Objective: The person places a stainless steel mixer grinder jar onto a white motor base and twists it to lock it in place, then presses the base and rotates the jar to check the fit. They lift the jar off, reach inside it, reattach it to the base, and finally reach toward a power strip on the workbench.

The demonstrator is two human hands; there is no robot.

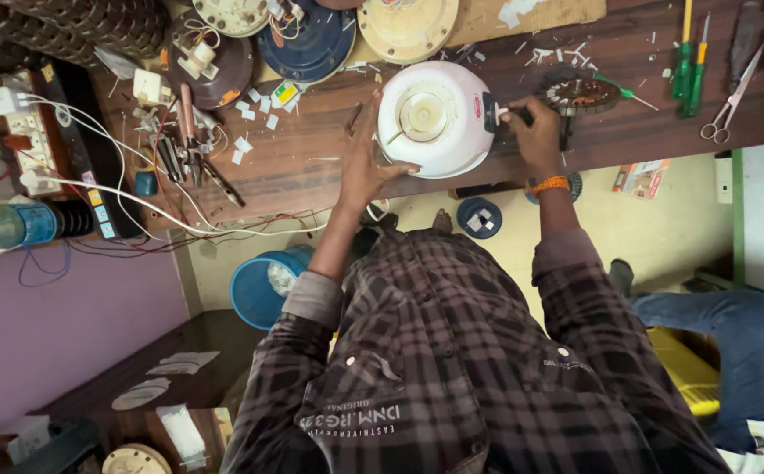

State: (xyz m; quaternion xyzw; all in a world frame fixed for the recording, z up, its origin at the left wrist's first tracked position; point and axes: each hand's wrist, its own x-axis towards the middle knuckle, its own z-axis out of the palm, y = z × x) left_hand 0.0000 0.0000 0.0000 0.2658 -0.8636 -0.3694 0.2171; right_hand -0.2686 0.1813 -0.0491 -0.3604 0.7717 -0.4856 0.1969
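Head view: left hand [366, 158] spread against white housing [435, 118]; right hand [533, 132] pinches its edge.

Left hand [366, 162] steadying white round housing [434, 118], right hand [535, 132] at its side, wooden bench [329, 167]

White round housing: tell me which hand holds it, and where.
Left hand braces the white round plastic housing at its left rim; right hand pinches the black tab on its right edge.

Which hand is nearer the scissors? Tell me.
Right. The right hand is left of the scissors, beside the housing; the left hand is farther left, on the housing's other side.
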